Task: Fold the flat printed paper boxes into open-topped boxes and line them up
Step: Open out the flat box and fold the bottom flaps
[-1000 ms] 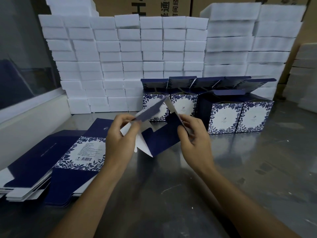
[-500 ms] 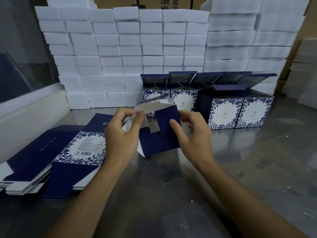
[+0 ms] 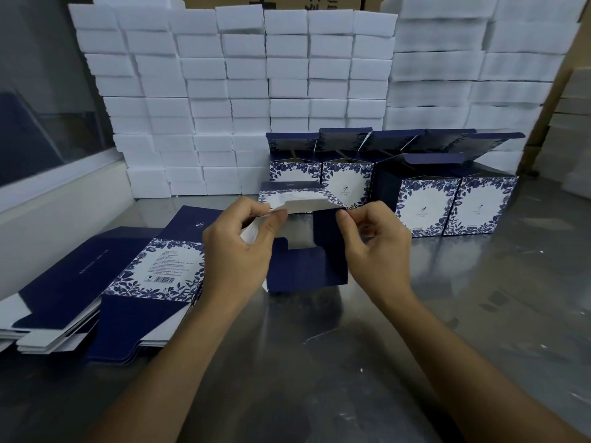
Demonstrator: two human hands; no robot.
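Note:
A half-folded navy and white floral paper box [image 3: 305, 266] stands on the steel table between my hands, its bottom flaps turned up towards me. My left hand [image 3: 238, 251] pinches a white inner flap at the box's left edge. My right hand [image 3: 375, 247] pinches the navy flap at its right edge. A stack of flat printed boxes [image 3: 105, 282] lies to the left. Several folded open-topped boxes [image 3: 425, 196] stand in rows behind, lids raised.
A wall of white foam blocks [image 3: 249, 91] rises behind the folded boxes, with more at the far right [image 3: 575, 135]. A white ledge under a window [image 3: 60, 203] borders the left. The steel table [image 3: 319, 362] stretches bare towards me and to the right.
The flaps that stood spread apart have been folded down over the box's end. Both hands came closer together at its top edge, and the box settled lower on the table.

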